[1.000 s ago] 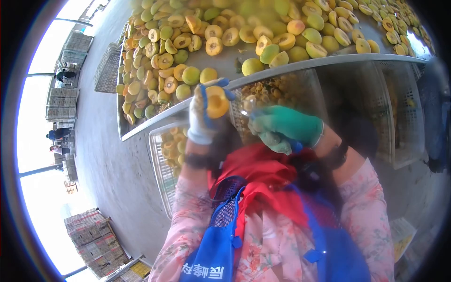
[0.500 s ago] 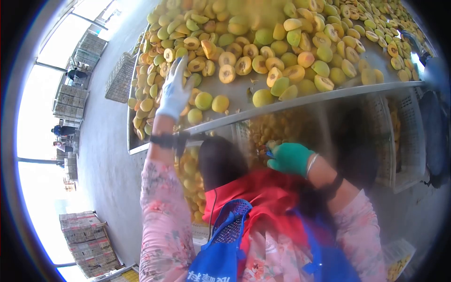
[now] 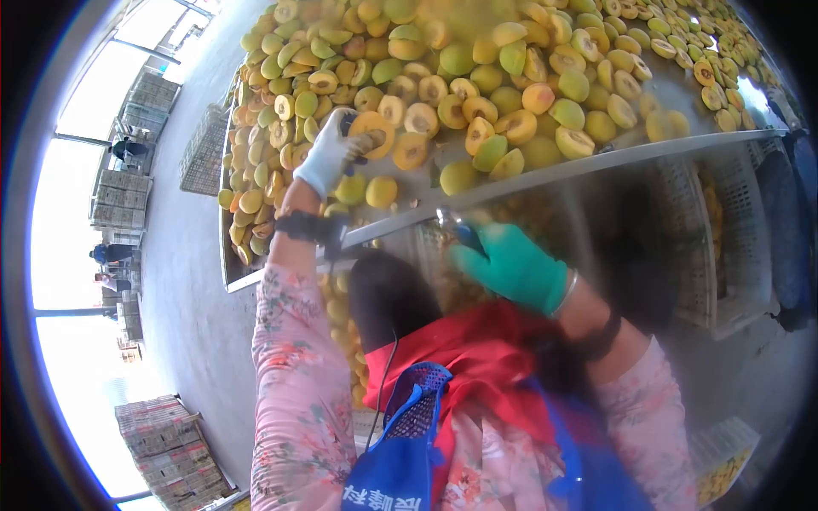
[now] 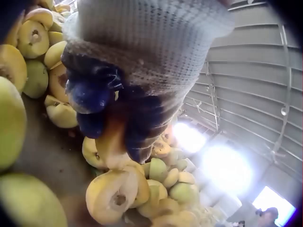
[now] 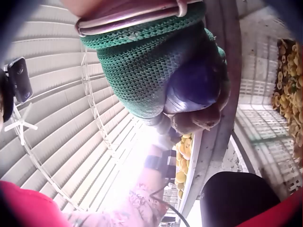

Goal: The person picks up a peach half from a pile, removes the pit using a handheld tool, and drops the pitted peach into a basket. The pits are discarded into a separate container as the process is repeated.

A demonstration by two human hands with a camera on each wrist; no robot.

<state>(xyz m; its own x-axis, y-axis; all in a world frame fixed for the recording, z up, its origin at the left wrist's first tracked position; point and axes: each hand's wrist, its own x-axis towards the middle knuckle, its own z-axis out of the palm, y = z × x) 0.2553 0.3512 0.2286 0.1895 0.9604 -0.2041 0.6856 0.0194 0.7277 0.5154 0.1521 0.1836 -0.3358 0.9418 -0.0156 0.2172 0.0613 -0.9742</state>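
My left hand (image 3: 328, 155), in a white glove with dark blue fingertips, reaches over the heap and pinches a halved peach (image 3: 372, 134), its orange cut face upward. In the left wrist view the blue fingers (image 4: 94, 97) close round yellow flesh, just above another peach half (image 4: 111, 196) showing its stone hollow. In front of the table edge, my right hand (image 3: 515, 268) in a green glove grips a small tool (image 3: 468, 236) with a blue handle and a shiny metal end. The right wrist view shows its fingers curled, the tool mostly hidden there.
Halved yellow-green peaches (image 3: 511, 60) lie heaped on a metal table with a raised front rim (image 3: 596, 162). Below stand plastic crates (image 3: 741, 272), some with fruit pieces. A dark rounded shape (image 3: 392, 294) lies before my chest. Stacked crates (image 3: 166, 443) and people are farther left.
My left hand first held a peach half near the tool, then reached empty over the heap, and now holds a half farther right. The right hand dipped below the rim and came up with the tool.
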